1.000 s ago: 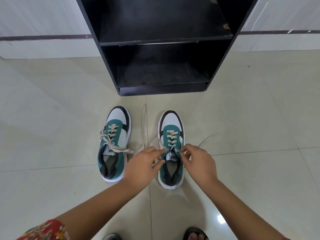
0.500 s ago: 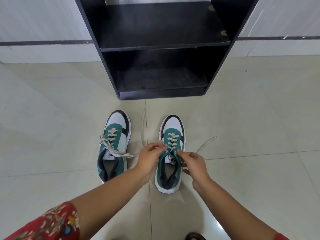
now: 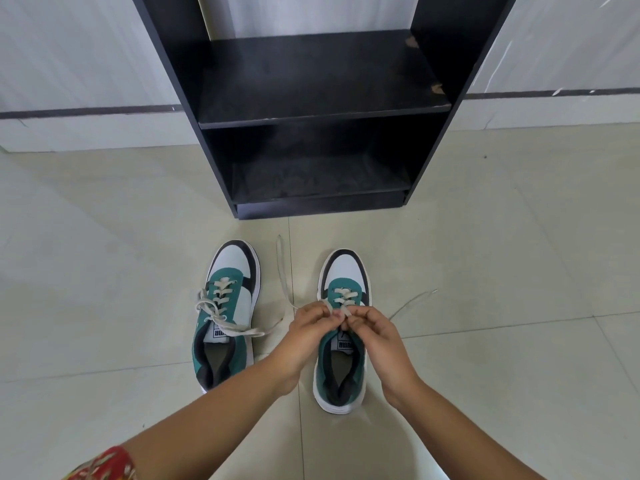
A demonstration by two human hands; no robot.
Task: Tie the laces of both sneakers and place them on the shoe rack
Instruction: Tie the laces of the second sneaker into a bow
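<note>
Two green, white and black sneakers stand side by side on the tiled floor, toes toward the rack. The left sneaker [image 3: 227, 313] has loose cream laces trailing to its right. Over the tongue of the right sneaker [image 3: 343, 362] my left hand [image 3: 310, 327] and my right hand [image 3: 375, 329] meet, each pinching a strand of that shoe's laces [image 3: 341, 306]. One lace end [image 3: 283, 268] runs up the floor between the shoes, another [image 3: 412, 301] trails to the right. The black shoe rack [image 3: 322, 109] stands just beyond, both shelves bare.
Pale floor tiles [image 3: 502, 254] spread on all sides of the shoes. A white wall with a dark stripe [image 3: 86, 112] runs behind the rack. My red patterned sleeve [image 3: 100, 467] shows at the bottom left.
My hands have come together over the right sneaker's tongue, drawing its laces inward. The view has tilted up, showing more of the rack.
</note>
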